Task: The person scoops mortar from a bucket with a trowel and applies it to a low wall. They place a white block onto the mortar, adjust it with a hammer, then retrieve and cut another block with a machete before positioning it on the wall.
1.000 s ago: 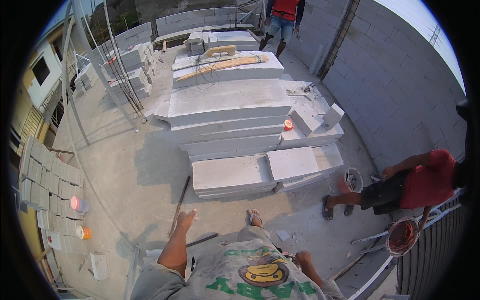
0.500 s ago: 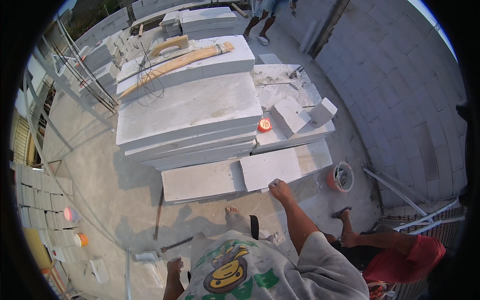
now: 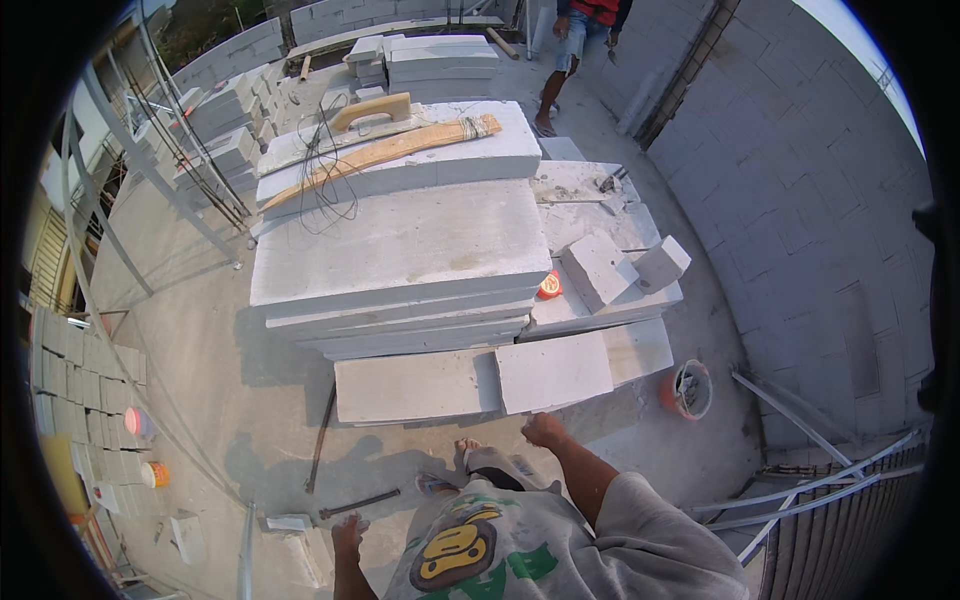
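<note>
My right hand (image 3: 543, 429) is closed, just off the near edge of a white block (image 3: 555, 373). Its curled fingers hide whatever may be in them. That block is tilted slightly over its neighbours, a longer white block (image 3: 415, 387) on the left and a shaded one (image 3: 640, 350) on the right. Low on the left, my left hand (image 3: 349, 532) hangs beside my body with its fingers a little apart and nothing seen in it. Near it a dark metal bar (image 3: 360, 503) lies on the floor.
Behind the row rises a stack of large white slabs (image 3: 400, 250), topped by a wooden strip (image 3: 385, 160), wire and a wood-handled float (image 3: 372, 112). A bucket (image 3: 686, 389) of rubble stands right. Metal poles (image 3: 800, 415) lean near the block wall. A person (image 3: 565, 60) stands far back.
My right hand has drawn back from the white block's near edge. The person in red at lower right is out of view. The person at the back has moved, and my view has shifted.
</note>
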### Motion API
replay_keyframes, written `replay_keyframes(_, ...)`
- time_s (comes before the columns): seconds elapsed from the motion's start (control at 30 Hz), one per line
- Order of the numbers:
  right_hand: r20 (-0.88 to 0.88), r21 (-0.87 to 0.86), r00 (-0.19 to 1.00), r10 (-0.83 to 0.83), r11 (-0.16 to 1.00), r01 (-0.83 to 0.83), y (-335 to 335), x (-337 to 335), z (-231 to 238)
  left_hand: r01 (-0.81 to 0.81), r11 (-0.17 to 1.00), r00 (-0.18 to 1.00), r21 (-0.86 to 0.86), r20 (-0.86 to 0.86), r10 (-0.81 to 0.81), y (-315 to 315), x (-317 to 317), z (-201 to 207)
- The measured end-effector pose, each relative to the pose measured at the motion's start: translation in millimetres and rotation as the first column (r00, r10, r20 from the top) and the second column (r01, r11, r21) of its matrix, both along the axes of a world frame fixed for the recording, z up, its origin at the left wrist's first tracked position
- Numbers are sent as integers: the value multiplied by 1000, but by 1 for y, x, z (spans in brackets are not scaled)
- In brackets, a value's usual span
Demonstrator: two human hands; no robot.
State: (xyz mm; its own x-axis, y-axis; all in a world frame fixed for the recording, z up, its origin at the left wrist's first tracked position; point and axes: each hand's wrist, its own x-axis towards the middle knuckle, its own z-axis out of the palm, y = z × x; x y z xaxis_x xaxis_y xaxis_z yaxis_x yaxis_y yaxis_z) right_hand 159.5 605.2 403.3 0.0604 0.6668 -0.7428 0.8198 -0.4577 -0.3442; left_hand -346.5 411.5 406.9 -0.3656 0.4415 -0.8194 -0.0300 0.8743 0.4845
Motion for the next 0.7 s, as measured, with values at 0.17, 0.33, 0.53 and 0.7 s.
replay_keyframes(0.17,-182,167,974,-136,972,167,-4,41,25,-62,930,998,-362,-14,61,-44,-6,-61)
replay_keyframes(0.33,-212,-72,634,-744,659,749,27,114,-6,-261,964,965,55,50,259,-19,19,-43)
replay_keyframes(0.53,-274,265,477,-835,411,872,131,219,-57,-489,867,862,92,-100,497,8,112,15)
replay_keyframes(0.7,351,725,807,-474,683,86,223,314,-57,-35,999,979,31,-199,41,-20,281,47)
